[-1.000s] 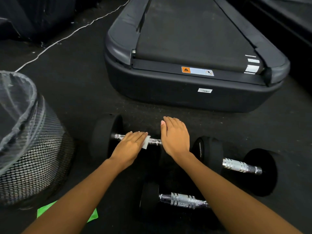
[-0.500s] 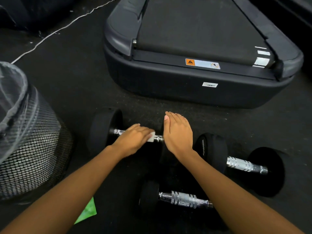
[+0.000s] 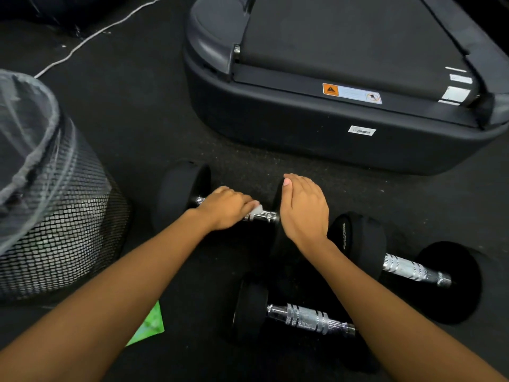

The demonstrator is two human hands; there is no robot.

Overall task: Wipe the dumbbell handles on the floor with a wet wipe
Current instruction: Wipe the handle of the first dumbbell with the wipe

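Observation:
Three black dumbbells with chrome handles lie on the dark floor. My left hand (image 3: 227, 209) grips a white wet wipe (image 3: 256, 210) around the chrome handle (image 3: 265, 216) of the far-left dumbbell (image 3: 180, 194). My right hand (image 3: 304, 209) rests flat, fingers straight, on that dumbbell's right weight head, hiding most of it. A second dumbbell (image 3: 413, 270) lies to the right, and a third dumbbell (image 3: 303, 317) lies nearest me, partly under my right forearm.
A black mesh bin (image 3: 55, 216) lined with a clear bag stands at the left. A treadmill's rear end (image 3: 330, 133) blocks the floor just beyond the dumbbells. A green packet (image 3: 150, 325) lies under my left forearm. A white cable (image 3: 91, 37) runs across the far floor.
My left hand has slid the wipe slightly along the handle, with its fingers curling more over it. My right hand has stayed on the weight head. The view shifted a little.

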